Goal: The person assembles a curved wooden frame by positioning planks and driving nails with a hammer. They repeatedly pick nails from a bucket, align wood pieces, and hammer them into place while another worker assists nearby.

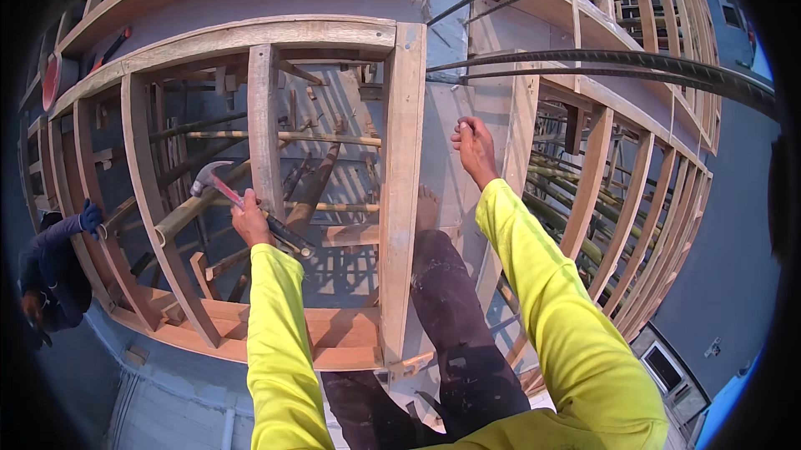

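A claw hammer (210, 176) with a metal head and a dark handle with red on it is in my left hand (251, 220). My fingers are wrapped round its handle, and the head points to the upper left, above the opening of a timber frame. My right hand (476, 150) is raised over a pale board (449, 129) between two rows of timber. Its fingers are curled together in a pinch, and whatever they may hold is too small to make out. An upright-looking timber beam (404, 191) runs between my two hands, touched by neither.
Steel rebars (601, 62) jut across the upper right. Bamboo poles (284, 137) cross below the open framing. A co-worker's blue-gloved hand (90, 218) is at the frame on the left. My bare foot (428, 206) rests on the board. A red-and-white object (58, 79) lies at the upper left.
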Tool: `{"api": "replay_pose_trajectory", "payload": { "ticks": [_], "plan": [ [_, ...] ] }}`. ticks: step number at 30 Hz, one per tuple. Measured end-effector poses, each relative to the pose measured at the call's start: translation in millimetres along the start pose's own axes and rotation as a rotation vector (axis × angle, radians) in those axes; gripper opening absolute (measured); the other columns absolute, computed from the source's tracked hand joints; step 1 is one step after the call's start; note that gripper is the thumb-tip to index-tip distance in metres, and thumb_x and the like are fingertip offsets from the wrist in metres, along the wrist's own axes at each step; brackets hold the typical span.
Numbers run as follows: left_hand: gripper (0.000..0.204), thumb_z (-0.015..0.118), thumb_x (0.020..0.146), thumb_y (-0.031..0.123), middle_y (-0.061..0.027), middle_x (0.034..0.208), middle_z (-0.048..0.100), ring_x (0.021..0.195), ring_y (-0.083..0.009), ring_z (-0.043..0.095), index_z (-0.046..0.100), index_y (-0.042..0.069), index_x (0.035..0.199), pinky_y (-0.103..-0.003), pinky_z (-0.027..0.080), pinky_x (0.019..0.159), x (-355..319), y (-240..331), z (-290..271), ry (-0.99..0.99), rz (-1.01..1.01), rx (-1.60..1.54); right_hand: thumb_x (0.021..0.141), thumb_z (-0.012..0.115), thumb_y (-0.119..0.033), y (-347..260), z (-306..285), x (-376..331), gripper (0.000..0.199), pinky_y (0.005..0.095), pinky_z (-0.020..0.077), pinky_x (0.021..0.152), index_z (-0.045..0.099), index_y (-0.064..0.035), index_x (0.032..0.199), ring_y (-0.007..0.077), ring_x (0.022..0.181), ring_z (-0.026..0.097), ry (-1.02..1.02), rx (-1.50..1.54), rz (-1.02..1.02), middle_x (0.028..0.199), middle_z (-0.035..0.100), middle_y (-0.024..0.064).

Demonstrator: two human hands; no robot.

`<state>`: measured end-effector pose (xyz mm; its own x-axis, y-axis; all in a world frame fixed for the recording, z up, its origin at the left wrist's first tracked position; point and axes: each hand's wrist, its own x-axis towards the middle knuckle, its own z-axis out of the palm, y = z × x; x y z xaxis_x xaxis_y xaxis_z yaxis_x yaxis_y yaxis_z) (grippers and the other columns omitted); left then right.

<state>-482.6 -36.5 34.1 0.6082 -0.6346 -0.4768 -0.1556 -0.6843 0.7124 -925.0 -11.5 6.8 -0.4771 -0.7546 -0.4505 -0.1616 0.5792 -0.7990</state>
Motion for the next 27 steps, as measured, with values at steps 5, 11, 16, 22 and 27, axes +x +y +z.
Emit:
{"api": "replay_pose_trajectory", "payload": {
  "ticks": [5,11,16,22,27],
  "plan": [
    [0.048,0.066,0.094,0.031,-0.0065,0.099,0.066,0.088,-0.0154,0.059,0.062,-0.005,0.125,-0.031,0.046,0.084,45,-2,60,0.002,-0.019,0.015,0.101,0.055,-0.02,-4,29,120,0.025,0.0294,0.0566,0.068,0.055,-0.0005,0.116,0.017,0.078,0.066,0.04,0.543,0.123,0.097,0.062,0.009],
    [0.035,0.064,0.096,0.029,-0.0017,0.096,0.065,0.086,-0.0114,0.056,0.068,-0.002,0.11,-0.028,0.044,0.081,40,5,59,-0.113,-0.031,0.099,0.091,0.066,-0.024,33,48,268,0.031,0.0445,0.0541,0.083,0.063,0.0024,0.109,0.0348,0.087,0.068,0.176,-0.508,-0.177,0.103,0.066,0.0205],
    [0.028,0.065,0.096,0.027,0.0016,0.091,0.063,0.081,-0.0082,0.053,0.068,0.0,0.104,-0.025,0.042,0.076,29,13,62,-0.069,-0.076,0.068,0.086,0.067,-0.027,41,63,309,0.038,0.0515,0.0507,0.091,0.065,0.0018,0.111,0.0466,0.102,0.064,0.096,-0.839,-0.188,0.107,0.066,0.0287],
    [0.022,0.063,0.097,0.027,0.0042,0.082,0.055,0.077,-0.0075,0.049,0.064,0.006,0.093,-0.025,0.039,0.072,26,23,69,-0.092,-0.039,0.041,0.089,0.057,-0.018,60,44,326,0.025,0.0536,0.0527,0.085,0.068,-0.0002,0.101,0.0492,0.097,0.065,-0.041,-0.846,-0.346,0.105,0.066,0.0309],
    [0.023,0.064,0.096,0.027,0.0039,0.082,0.057,0.076,-0.0069,0.049,0.066,0.004,0.094,-0.026,0.04,0.07,31,17,64,-0.107,-0.02,0.061,0.089,0.053,-0.011,55,41,275,0.029,0.0522,0.0506,0.086,0.057,0.0096,0.109,0.0476,0.101,0.062,-0.048,-0.902,-0.289,0.11,0.061,0.0323]
  ]
}}
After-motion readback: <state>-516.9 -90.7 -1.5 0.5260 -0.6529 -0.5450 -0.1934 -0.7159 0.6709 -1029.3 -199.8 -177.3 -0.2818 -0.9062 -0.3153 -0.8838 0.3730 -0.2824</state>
